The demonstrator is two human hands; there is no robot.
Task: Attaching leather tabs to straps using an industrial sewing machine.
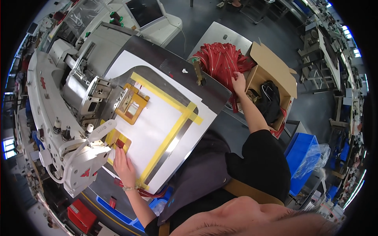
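Note:
My left hand (124, 168) lies with its fingers stretched out at the near edge of a yellow-striped plate (125, 138), under the head of a white industrial sewing machine (84, 167). Its fingertips are beside a small dark red piece (120, 144) on that plate. Over to the right, my right hand (239, 84) reaches to a heap of red zippers (220, 63). Thumb and fingers there are closed on a red zipper at the heap's near edge; the fingertips are partly hidden. A yellow clamp frame (133, 105) sits on the white, yellow-taped work sheet (159, 124).
An open cardboard box (258, 76) holding a black bag (269, 100) stands right of the zippers. A blue bin (301, 157) with clear plastic is at the lower right. A red crate (81, 215) sits at the lower left. A screen (143, 11) stands behind the machine.

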